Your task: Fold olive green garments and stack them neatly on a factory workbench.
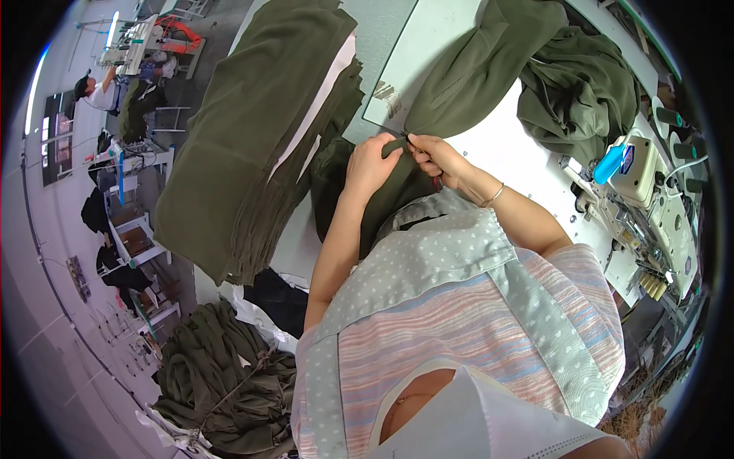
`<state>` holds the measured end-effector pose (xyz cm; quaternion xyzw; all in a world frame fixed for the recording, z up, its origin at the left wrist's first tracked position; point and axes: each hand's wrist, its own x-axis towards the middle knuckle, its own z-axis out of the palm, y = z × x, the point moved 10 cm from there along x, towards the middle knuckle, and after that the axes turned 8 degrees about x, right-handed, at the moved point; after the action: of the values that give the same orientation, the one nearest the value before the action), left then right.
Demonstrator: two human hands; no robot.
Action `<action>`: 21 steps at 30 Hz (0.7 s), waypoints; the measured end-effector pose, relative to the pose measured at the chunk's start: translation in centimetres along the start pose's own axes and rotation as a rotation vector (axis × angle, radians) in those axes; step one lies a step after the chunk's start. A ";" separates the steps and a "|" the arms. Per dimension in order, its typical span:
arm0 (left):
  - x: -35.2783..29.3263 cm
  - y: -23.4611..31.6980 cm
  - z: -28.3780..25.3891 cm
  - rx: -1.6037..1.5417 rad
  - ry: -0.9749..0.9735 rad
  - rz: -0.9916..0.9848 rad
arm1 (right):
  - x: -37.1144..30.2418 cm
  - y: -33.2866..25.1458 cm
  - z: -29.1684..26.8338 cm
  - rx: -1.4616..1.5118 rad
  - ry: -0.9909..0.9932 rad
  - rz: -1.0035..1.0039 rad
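Observation:
My left hand is closed, pinching the edge of an olive-green cloth piece in front of my apron. Right beside it, my right hand is closed around small thread snips. Their dark tips touch the cloth edge by my left fingers, and a bit of red shows below the right palm. The rest of the snips is hidden in my fingers. Part of the cloth hangs down toward my lap. Just beyond my hands, a larger olive-green fabric lies over the white table.
A thick stack of olive-green cut panels lies to the left. A crumpled green heap rests at the far right, near a sewing machine. More green cloth is piled low on the left. Another person works in the background.

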<state>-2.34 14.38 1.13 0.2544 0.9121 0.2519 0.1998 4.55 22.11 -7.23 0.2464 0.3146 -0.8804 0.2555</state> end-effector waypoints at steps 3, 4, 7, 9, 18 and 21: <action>-0.2 0.1 -2.1 0.044 0.108 0.015 | -0.4 -1.1 0.8 0.018 -0.060 -0.017; -0.3 0.1 -3.1 0.067 0.162 0.025 | -0.6 -1.6 1.3 0.029 -0.090 -0.027; -0.8 -0.6 -7.2 -0.037 0.315 0.069 | -1.6 -3.6 2.7 0.023 -0.061 -0.073; -2.0 -1.2 -11.5 -0.096 0.439 0.103 | -2.0 -5.5 4.2 0.009 -0.062 -0.090; -8.8 11.0 -34.3 0.067 0.758 0.155 | -4.0 -21.9 10.0 -0.592 -0.049 -0.939; -9.4 12.8 -39.2 0.208 0.863 0.137 | -0.5 -19.9 9.0 -0.680 -0.109 -1.053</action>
<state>-9.51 4.55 41.59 0.2045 0.9135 0.2547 -0.2426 -9.53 29.49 7.69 -0.0817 0.6427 -0.7501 -0.1328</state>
